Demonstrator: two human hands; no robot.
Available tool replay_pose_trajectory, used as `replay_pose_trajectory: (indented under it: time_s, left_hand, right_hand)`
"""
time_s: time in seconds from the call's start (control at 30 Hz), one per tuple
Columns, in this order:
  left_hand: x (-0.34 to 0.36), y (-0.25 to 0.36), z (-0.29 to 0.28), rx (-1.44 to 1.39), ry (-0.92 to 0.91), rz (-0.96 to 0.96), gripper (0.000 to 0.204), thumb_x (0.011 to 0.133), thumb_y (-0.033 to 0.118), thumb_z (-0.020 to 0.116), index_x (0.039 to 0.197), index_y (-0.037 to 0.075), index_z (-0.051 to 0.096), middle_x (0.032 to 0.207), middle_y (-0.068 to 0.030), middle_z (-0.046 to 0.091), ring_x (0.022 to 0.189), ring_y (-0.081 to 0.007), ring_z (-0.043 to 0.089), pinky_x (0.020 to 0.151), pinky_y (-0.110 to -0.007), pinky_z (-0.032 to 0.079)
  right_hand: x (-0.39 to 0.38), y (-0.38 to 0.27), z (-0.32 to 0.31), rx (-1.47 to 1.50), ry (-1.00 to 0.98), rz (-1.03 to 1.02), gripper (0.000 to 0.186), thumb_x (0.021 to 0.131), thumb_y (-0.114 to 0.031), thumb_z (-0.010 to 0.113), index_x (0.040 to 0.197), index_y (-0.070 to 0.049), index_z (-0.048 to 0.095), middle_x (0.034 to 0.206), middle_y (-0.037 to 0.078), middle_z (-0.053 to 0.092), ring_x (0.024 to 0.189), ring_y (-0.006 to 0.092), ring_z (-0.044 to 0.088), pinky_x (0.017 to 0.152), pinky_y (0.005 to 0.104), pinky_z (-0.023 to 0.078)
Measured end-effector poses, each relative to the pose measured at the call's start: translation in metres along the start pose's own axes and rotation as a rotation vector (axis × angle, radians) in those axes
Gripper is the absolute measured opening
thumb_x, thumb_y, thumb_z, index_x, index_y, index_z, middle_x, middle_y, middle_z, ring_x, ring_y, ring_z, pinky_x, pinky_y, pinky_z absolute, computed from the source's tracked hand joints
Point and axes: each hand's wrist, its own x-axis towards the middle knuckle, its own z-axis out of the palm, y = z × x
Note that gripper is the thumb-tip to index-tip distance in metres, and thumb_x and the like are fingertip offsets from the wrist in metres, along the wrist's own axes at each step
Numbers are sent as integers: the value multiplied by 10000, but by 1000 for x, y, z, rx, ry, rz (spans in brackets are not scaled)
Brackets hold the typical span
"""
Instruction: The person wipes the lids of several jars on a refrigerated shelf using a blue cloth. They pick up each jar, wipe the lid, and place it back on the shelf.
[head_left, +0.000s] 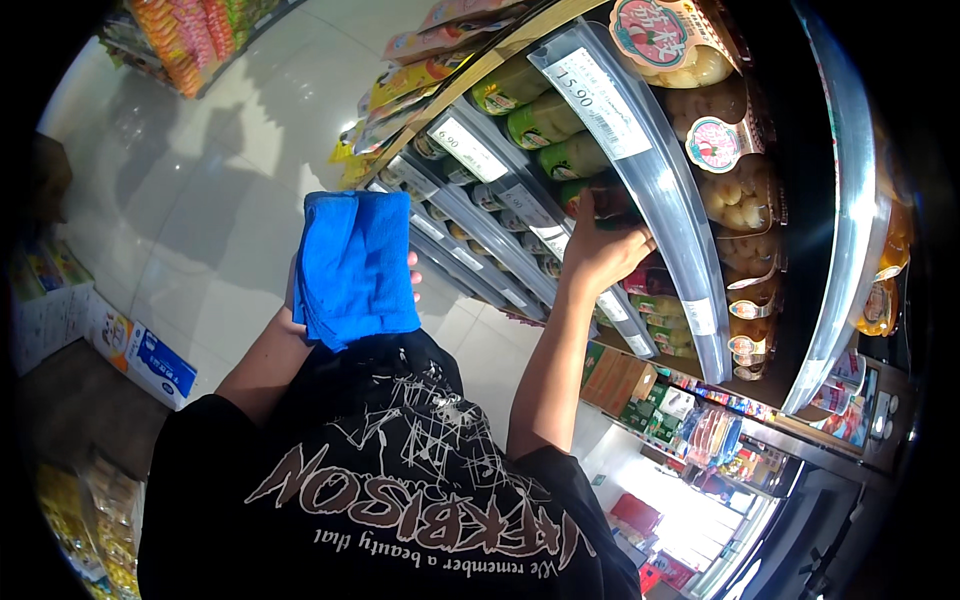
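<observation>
L fingers (pixel 415 277) hold blue cloth (pixel 358 265), R fingers (pixel 586 211) nr green-lbl jars (pixel 573 158).

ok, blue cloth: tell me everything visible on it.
The blue cloth is bright, plain and soft-looking, like towel fabric, folded into a roughly rectangular pad with layered edges showing at its left and shallow creases across the top face. The left hand holds it from beneath, partly visible past its right edge. In view it sits left of the shelves, its lower edge overlapping the black shirt; contact is unclear.
</observation>
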Motion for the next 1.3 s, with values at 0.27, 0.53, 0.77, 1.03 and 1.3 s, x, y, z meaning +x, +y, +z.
replay_pose_trajectory:
  time_s: [0.27,0.53,0.77,1.03,1.3]
  left_hand:
    - [0,17,0,-45,47,-80,806,987,612,417,1552,50,293,1484,-277,436,1348,-464,456,1124,-642,337]
    - [-5,31,16,-36,14,-112,776,989,614,414,1492,25,385,1393,-250,527,1279,-457,523,1120,-651,349]
    - [1,35,22,-48,37,-115,818,965,643,438,1491,19,386,1375,-286,530,1243,-485,540,1073,-674,386]
    - [9,34,24,-59,54,-135,815,963,639,442,1495,23,384,1378,-293,527,1247,-498,533,1075,-676,378]
    - [11,31,19,-23,36,-155,810,964,630,452,1498,25,382,1393,-289,520,1259,-483,531,1083,-670,375]
  right_hand:
    - [-27,-29,-13,159,92,142,754,765,-119,855,1367,62,438,1203,221,524,983,297,634,780,383,545]
    - [-5,-47,34,645,-83,217,502,951,-116,686,1315,107,422,785,124,714,623,120,661,534,245,517]
    - [22,-52,55,684,12,374,290,882,-113,747,1038,101,629,761,135,698,516,153,642,368,268,475]
    - [20,-36,69,502,175,278,396,743,-227,864,907,102,718,909,182,746,650,203,691,595,369,557]
    - [17,-63,40,401,184,392,609,670,-306,913,1064,94,677,1013,180,747,927,274,728,871,383,540]
